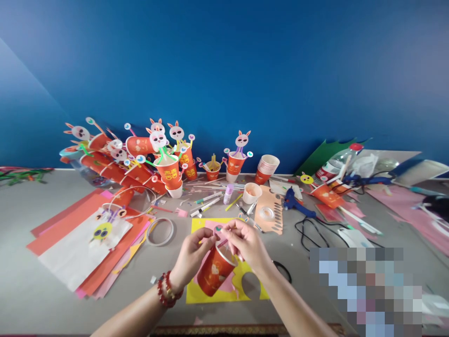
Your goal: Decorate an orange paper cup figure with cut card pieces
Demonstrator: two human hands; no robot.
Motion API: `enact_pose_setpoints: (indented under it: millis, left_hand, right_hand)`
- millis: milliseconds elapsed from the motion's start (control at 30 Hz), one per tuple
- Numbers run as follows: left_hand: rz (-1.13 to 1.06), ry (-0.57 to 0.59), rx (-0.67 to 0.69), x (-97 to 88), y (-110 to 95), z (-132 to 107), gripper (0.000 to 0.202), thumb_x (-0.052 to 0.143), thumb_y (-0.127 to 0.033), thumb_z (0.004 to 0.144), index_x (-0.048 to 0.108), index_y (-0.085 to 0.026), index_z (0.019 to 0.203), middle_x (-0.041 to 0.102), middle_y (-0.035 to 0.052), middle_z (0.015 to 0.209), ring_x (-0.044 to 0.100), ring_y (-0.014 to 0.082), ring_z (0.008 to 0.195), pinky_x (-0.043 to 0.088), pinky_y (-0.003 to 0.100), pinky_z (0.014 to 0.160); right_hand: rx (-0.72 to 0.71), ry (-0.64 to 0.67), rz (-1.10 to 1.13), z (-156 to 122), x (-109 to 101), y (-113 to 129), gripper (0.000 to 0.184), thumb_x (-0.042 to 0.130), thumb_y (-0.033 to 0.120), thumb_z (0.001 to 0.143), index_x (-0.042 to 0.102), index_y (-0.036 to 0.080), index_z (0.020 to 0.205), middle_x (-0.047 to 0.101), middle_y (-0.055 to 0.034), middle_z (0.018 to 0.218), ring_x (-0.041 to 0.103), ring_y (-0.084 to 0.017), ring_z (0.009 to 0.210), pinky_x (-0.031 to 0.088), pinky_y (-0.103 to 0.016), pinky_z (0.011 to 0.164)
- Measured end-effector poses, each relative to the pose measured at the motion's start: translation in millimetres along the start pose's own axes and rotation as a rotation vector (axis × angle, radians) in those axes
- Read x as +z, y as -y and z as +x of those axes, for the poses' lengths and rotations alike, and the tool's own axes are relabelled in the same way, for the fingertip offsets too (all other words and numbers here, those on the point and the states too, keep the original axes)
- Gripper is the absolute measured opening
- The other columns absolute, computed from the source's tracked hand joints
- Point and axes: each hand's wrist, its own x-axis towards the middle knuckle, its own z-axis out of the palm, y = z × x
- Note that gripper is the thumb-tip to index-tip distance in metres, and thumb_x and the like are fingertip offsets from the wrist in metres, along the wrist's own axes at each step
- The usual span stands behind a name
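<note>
A red paper cup [213, 274] is tilted between my hands, its white-rimmed mouth facing up and right. My left hand [191, 252] is closed at the cup's rim, thumb and forefinger pinched together. Close beside it, my right hand [249, 245] is closed in a pinch near a small round paper disc [218, 228] with a coloured mark. A pink drinking straw [223, 242] shows between the fingertips, above the cup's mouth. The fingers partly cover the exact grip points. Under the cup lie a yellow sheet [196, 297] with a round cutout and a pink sheet on it.
Rabbit-faced paper cups [167, 172] crowd the back left. Stacked cups [268, 164], a glue stick [228, 193] and markers [209, 206] lie behind my hands. A blue hot glue gun [296, 202] with a black cord is right, a tape roll [160, 232] and coloured paper [80, 248] left.
</note>
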Motion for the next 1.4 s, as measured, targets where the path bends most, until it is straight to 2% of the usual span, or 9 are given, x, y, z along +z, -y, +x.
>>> enact_pose_setpoints:
  millis: [333, 567, 833, 1033, 1400]
  left_hand:
    - [-0.006, 0.007, -0.023, -2.0, 8, 3, 0.03, 0.068, -0.045, 0.086, 0.068, -0.015, 0.089, 0.068, 0.003, 0.078, 0.06, 0.0141, 0.067, 0.048, 0.023, 0.063]
    - [-0.01, 0.013, -0.024, -3.5, 13, 4, 0.029, 0.068, -0.044, 0.087, 0.066, -0.015, 0.087, 0.066, 0.0023, 0.077, 0.058, 0.0127, 0.066, 0.046, 0.023, 0.062]
    - [-0.019, 0.009, -0.033, -4.8, 16, 4, 0.028, 0.067, -0.043, 0.088, 0.067, -0.015, 0.087, 0.064, 0.001, 0.075, 0.056, 0.0115, 0.065, 0.045, 0.022, 0.062]
    - [-0.055, 0.015, -0.044, -3.5, 14, 3, 0.028, 0.067, -0.043, 0.087, 0.066, -0.015, 0.086, 0.064, 0.0003, 0.073, 0.055, 0.0107, 0.063, 0.044, 0.02, 0.06]
    - [-0.071, 0.027, -0.032, -2.6, 13, 3, 0.028, 0.069, -0.044, 0.086, 0.066, -0.016, 0.087, 0.065, 0.0004, 0.075, 0.057, 0.0123, 0.065, 0.046, 0.022, 0.062]
  right_hand:
    - [0.032, 0.008, -0.141, 9, 1, -10, 0.023, 0.06, 0.041, 0.09, 0.059, 0.02, 0.082, 0.052, 0.0095, 0.043, 0.035, -0.005, 0.03, 0.028, -0.014, 0.031]
    - [-0.004, -0.015, -0.197, 10, 3, -19, 0.016, 0.057, 0.035, 0.091, 0.056, 0.021, 0.082, 0.053, 0.0094, 0.045, 0.036, -0.006, 0.029, 0.029, -0.014, 0.03]
    - [-0.041, -0.066, -0.315, 6, 8, -17, 0.013, 0.054, 0.034, 0.092, 0.057, 0.022, 0.085, 0.066, 0.0038, 0.058, 0.053, -0.011, 0.036, 0.037, -0.018, 0.032]
    - [-0.093, -0.069, -0.374, 4, 9, -13, 0.015, 0.057, 0.035, 0.092, 0.056, 0.023, 0.085, 0.07, 0.002, 0.061, 0.064, -0.015, 0.05, 0.047, -0.021, 0.048]
    - [-0.094, -0.083, -0.434, 3, 12, -8, 0.012, 0.06, 0.034, 0.091, 0.055, 0.024, 0.089, 0.065, 0.0058, 0.053, 0.062, -0.015, 0.047, 0.041, -0.022, 0.048]
